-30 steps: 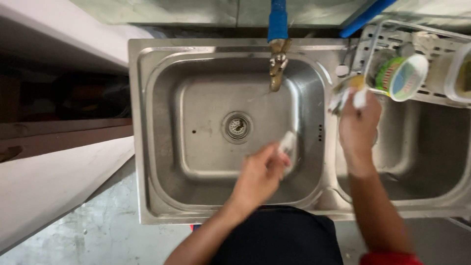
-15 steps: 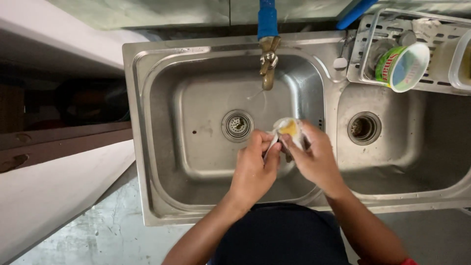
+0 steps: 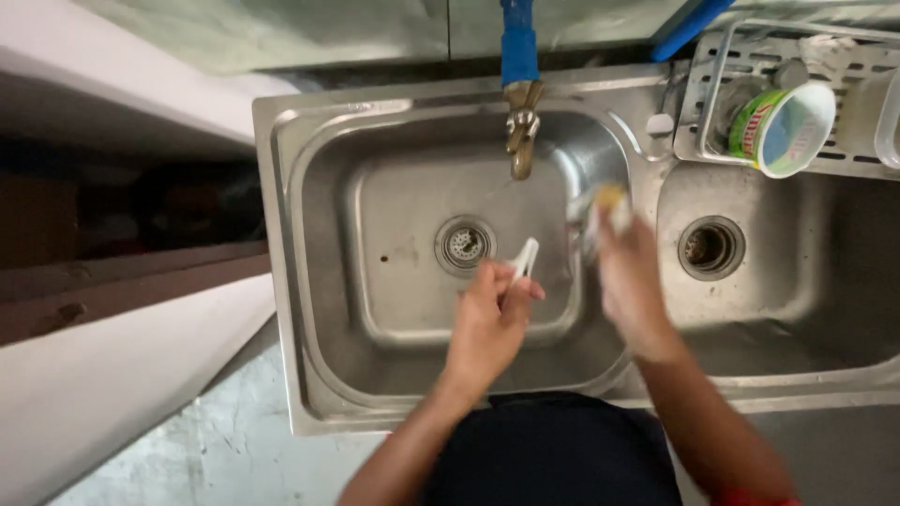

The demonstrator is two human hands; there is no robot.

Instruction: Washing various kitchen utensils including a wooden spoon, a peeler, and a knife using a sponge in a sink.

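Our left hand is closed around a small white utensil, pinched between thumb and fingers so that its pale end sticks up over the left basin; whether it is a spoon or something else we cannot tell. Our right hand is closed on a yellowish scrubbing pad, which shows only as a blur near the ridge between the two basins. The hands are apart, and the pad does not touch the utensil.

We judge this to be the scrubbing stage of washing up. Any further move with the utensil would call for a firm pinch, since it is thin and probably wet, and for bringing pad and utensil together under the brass tap. We see no water running from it.

Counting outward, we have one utensil, one pad, one tap on a blue pipe, two basins and two drains. There is also one wire rack at the far right, with one green and white tub lying tilted in it
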